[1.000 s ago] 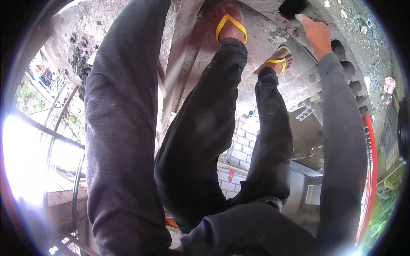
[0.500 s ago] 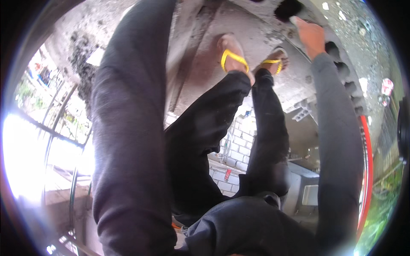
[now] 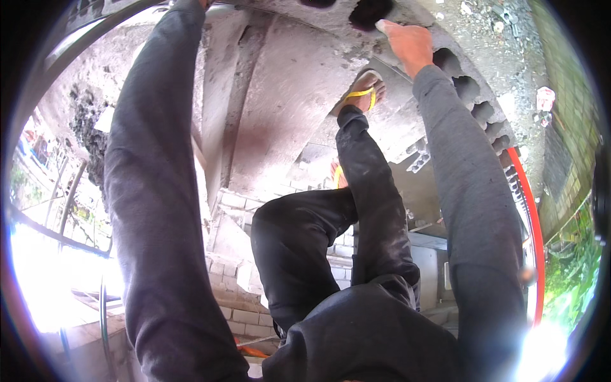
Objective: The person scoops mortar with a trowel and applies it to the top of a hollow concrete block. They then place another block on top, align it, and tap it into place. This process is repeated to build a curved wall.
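My right hand (image 3: 410, 43) is at the rough edge of a grey concrete slab (image 3: 321, 54), fingers bent against it beside a dark hollow (image 3: 369, 13). My left arm (image 3: 156, 159) reaches up to the top edge of the view, where only a sliver of my left hand (image 3: 203, 4) shows; its fingers are hidden. My right foot (image 3: 366, 92), in a yellow-strapped sandal, rests on the concrete. My left foot (image 3: 337, 175) is lower and mostly hidden behind my right leg (image 3: 372, 184).
Several broken hollows (image 3: 468, 89) line the slab on the right, beside a rubble-strewn strip (image 3: 503, 38), a red curved pipe or rail (image 3: 531, 216) and greenery (image 3: 573, 261). Pale block masonry (image 3: 251, 318) shows below. Bent rods (image 3: 70, 204) and dark debris (image 3: 89, 140) are at left.
My left leg has bent, its foot moving down behind my right leg. The view has shifted, so both arms appear farther left. My right hand stays by the dark hollow.
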The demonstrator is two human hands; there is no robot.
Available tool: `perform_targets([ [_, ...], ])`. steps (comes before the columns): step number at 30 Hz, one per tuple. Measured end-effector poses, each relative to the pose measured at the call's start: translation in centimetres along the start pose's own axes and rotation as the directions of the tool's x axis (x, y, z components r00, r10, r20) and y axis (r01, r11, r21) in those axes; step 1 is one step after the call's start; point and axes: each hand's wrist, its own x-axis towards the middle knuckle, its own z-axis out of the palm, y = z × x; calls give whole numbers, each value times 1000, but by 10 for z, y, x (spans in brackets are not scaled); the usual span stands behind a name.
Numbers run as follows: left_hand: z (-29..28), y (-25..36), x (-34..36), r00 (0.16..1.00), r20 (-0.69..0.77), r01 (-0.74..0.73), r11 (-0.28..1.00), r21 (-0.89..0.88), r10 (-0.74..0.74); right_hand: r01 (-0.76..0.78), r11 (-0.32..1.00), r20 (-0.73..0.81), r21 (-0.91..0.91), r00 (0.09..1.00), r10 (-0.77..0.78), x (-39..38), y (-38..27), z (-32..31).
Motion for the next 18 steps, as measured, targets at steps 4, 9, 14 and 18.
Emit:
perform_targets([
  [4, -23, 12, 14, 938, 75, 347, 920, -183, -338, 307, 928, 43, -212, 951, -305, 6, 5, -1],
  [9, -20, 9, 14, 922, 37, 385, 912, -142, -384, 144, 977, -1, -155, 989, -146, 5, 2, 1],
  [14, -33, 27, 14, 864, -63, 495, 865, -83, -500, 16, 997, 39, 74, 999, -19, 1, -5, -10],
  [18, -34, 60, 13, 767, -122, 630, 775, -43, -630, -21, 1000, 3, -17, 1000, 21, 7, -2, -7],
])
